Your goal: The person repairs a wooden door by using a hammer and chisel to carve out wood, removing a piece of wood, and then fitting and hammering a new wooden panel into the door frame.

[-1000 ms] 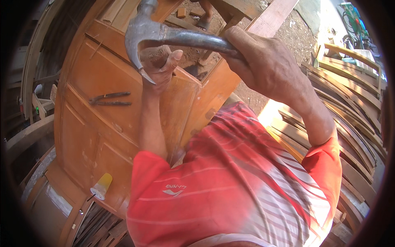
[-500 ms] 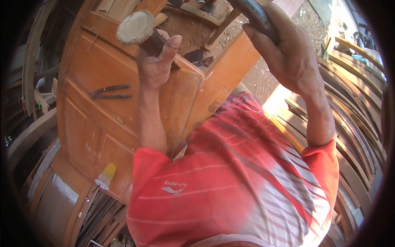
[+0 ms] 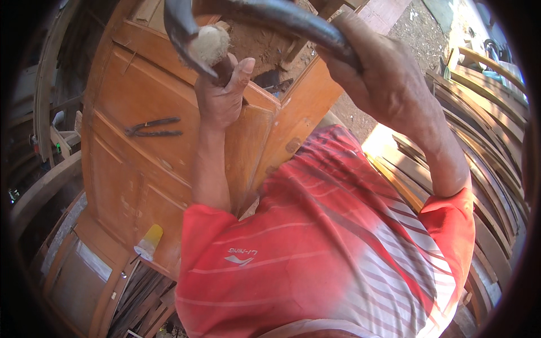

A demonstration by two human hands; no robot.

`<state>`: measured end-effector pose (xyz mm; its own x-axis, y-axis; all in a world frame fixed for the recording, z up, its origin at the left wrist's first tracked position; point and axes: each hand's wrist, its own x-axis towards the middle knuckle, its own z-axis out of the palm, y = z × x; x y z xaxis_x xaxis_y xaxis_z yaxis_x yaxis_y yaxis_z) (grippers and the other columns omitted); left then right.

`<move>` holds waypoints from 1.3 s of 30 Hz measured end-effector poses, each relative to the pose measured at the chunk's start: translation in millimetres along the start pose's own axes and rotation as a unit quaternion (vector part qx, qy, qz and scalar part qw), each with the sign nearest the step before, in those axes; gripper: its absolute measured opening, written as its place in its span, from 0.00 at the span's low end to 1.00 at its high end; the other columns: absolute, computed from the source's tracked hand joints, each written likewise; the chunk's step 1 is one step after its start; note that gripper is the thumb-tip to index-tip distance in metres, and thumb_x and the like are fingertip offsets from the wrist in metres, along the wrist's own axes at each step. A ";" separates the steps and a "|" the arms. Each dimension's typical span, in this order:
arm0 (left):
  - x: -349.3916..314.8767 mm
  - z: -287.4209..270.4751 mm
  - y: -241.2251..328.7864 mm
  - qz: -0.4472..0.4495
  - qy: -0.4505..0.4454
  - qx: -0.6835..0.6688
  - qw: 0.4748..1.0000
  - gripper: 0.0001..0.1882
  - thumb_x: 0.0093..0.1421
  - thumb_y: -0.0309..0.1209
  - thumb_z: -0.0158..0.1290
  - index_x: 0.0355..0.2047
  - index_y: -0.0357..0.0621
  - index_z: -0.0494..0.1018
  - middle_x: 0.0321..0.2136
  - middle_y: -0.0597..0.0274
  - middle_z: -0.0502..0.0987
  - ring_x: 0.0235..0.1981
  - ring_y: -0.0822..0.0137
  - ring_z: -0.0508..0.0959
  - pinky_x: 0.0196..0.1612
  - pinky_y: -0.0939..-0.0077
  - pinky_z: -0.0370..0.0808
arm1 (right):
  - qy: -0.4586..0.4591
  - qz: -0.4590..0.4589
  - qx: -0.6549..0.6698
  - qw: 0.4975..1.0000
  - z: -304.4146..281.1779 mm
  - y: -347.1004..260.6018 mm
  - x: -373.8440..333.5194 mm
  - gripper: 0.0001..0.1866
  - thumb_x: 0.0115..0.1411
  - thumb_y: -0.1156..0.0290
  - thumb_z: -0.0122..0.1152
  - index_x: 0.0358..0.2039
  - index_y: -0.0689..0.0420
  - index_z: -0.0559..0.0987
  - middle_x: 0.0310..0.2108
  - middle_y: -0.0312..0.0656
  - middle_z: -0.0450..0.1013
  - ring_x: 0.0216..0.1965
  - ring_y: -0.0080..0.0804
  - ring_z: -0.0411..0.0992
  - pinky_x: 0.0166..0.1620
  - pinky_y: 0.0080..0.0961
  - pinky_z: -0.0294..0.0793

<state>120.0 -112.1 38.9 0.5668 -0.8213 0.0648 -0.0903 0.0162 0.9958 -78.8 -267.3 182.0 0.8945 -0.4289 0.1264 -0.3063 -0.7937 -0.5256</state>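
Observation:
My left hand (image 3: pixel 218 104) is closed around the dark handle of an upright tool, thumb along its side. That handle's frayed, pale top end (image 3: pixel 209 46) is mushroomed out; the tool's lower part is hidden. My right hand (image 3: pixel 378 70) grips a hammer (image 3: pixel 284 21) with a dark shaft and a curved metal head. The hammer head overlaps the frayed end in view; I cannot tell whether they touch. Beneath my hands is an orange-brown panelled wooden door (image 3: pixel 152 93). Pincers (image 3: pixel 155 127) with dark handles lie on it, left of my left forearm.
A yellow and clear object (image 3: pixel 149 240) sits near the door's lower edge. Long wooden boards (image 3: pixel 479 146) are stacked at right. Another framed panel (image 3: pixel 79 287) and timber pieces (image 3: pixel 42 186) stand at left. Bare ground with wood scraps shows beyond the door.
The hammer's head has come into view at the upper left, over the frayed end. My right hand has shifted slightly left and down; my left hand moved slightly right.

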 end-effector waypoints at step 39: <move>-53.1 -82.3 59.2 0.140 0.181 -0.068 0.971 0.17 0.66 0.40 0.62 0.38 0.42 0.69 0.20 0.68 0.68 0.20 0.77 0.67 0.23 0.82 0.66 | -0.149 0.158 0.136 0.967 169.5 9.2 -23.5 0.23 0.59 0.56 0.72 0.39 0.62 0.72 0.30 0.51 0.79 0.36 0.52 0.80 0.39 0.44 0.75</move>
<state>152.0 -20.6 99.8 0.7891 -0.5195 0.3279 -0.1867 0.3057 0.9336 -47.4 -191.4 31.6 0.8366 -0.4558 -0.3037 -0.5191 -0.4827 -0.7054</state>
